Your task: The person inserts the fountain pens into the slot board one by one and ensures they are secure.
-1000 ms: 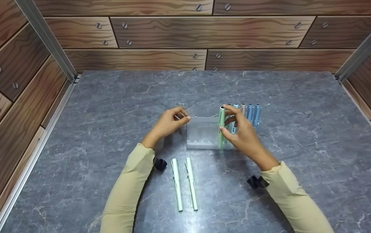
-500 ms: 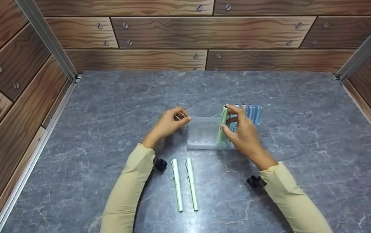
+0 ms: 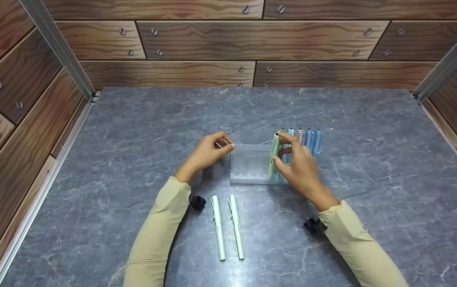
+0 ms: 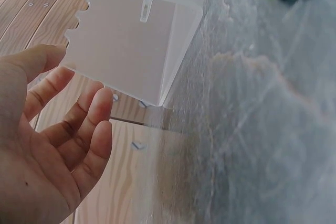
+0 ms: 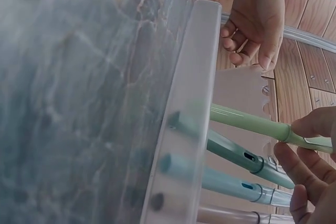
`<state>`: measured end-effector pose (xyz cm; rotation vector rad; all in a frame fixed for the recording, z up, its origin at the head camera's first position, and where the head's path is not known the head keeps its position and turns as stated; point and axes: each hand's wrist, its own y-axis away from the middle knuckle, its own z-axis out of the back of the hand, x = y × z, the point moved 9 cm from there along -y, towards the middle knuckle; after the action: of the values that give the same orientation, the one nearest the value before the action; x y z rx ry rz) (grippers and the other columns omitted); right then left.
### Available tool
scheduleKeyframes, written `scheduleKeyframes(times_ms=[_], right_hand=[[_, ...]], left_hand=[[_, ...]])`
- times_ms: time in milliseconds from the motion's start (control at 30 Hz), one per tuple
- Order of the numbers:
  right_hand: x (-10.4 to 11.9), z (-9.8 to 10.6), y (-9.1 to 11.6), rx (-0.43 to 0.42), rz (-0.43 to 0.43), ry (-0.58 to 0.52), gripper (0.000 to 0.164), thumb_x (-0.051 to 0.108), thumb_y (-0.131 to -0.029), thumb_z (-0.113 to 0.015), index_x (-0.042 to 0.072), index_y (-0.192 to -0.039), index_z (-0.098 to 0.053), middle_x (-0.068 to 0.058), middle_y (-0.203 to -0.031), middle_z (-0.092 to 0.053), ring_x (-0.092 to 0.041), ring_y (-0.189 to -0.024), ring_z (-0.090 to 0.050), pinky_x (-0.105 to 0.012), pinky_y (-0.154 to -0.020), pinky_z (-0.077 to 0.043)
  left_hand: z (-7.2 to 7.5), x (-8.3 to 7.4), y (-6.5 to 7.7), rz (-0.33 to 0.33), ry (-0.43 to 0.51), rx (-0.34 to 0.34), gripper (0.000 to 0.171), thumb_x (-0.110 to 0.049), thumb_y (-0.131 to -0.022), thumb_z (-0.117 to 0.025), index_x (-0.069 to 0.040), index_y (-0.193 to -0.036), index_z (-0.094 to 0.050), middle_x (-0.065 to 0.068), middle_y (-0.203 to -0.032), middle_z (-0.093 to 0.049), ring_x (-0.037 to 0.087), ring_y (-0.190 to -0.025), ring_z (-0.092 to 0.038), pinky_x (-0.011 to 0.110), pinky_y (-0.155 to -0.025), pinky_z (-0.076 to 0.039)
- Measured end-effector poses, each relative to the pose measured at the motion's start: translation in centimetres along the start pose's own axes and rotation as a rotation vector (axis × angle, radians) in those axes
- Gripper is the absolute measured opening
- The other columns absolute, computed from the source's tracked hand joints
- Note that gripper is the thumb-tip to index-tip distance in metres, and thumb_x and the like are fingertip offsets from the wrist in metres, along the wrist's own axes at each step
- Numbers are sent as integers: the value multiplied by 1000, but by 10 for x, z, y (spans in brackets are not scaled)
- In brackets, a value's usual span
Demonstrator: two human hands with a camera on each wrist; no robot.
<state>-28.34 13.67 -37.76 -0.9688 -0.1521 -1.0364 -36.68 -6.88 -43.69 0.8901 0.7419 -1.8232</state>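
Note:
My right hand (image 3: 303, 165) pinches a light green pen (image 3: 275, 145) near its cap between thumb and fingers. The pen leans slightly in the frosted pen rack (image 3: 248, 159), its lower end behind the front lip in the right wrist view. To its right stand a dark teal pen (image 5: 231, 150), a light blue pen (image 5: 226, 182) and several others, partly hidden by my hand. My left hand (image 3: 208, 152) holds the rack's upper left corner between thumb and index finger, the other fingers loosely bent in the left wrist view.
Two light green pens (image 3: 218, 229) lie side by side on the grey marbled table (image 3: 132, 127), in front of the rack and between my forearms. Wood-patterned walls (image 3: 196, 40) with metal corner posts (image 3: 59, 48) enclose the table at the back and sides.
The light green pen in my right hand has shifted slightly right, gone from upright to a slight lean, and dropped a little at its top. My left hand and the rack have stayed put.

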Motion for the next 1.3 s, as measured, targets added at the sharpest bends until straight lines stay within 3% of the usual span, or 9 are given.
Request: scheduleKeyframes(times_ms=[167, 367, 667, 933, 1300], right_hand=[[-2, -2, 1, 6, -12, -5, 65, -4, -75, -76, 7, -133, -47, -15, -105, -68, -27, -80, -70, -45, -80, -41], [-4, -5, 2, 15, -3, 10, 64, -5, -76, -75, 3, -133, -47, -15, -104, -68, -25, -78, -68, -38, -76, -36], [-3, -3, -1, -7, 29, 85, 64, -2, -73, -76, 2, -131, -50, -17, -102, -64, -33, -90, -52, -45, -83, -37], [-7, -3, -4, -11, 28, 112, 64, 1, -73, -77, 5, -131, -52, -19, -99, -58, -34, -90, -43, -46, -83, -32], [-7, -3, -6, 8, 8, 113, 65, 3, -74, -76, 4, -134, -52, -17, -97, -55, -29, -85, -38, -41, -77, -28]], left_hand=[[0, 0, 0, 6, 1, -1, 19, -30, -92, -65, -12, -98, -65, 8, -93, -69, 16, -76, -62, 26, -68, -48], [-1, -1, 0, 5, 12, 5, 18, -29, -92, -65, -12, -98, -65, 8, -94, -69, 18, -76, -62, 25, -66, -47], [-2, 1, -2, 10, 12, 9, 18, -29, -93, -64, -12, -99, -66, 9, -93, -69, 21, -78, -64, 25, -66, -48], [-2, 0, -1, 16, 19, 3, 16, -26, -93, -65, -12, -99, -66, 9, -94, -69, 14, -72, -61, 23, -62, -46], [-2, 1, 0, 21, 32, 10, 18, -28, -93, -64, -11, -100, -65, 10, -96, -69, 14, -73, -62, 25, -63, -48]])
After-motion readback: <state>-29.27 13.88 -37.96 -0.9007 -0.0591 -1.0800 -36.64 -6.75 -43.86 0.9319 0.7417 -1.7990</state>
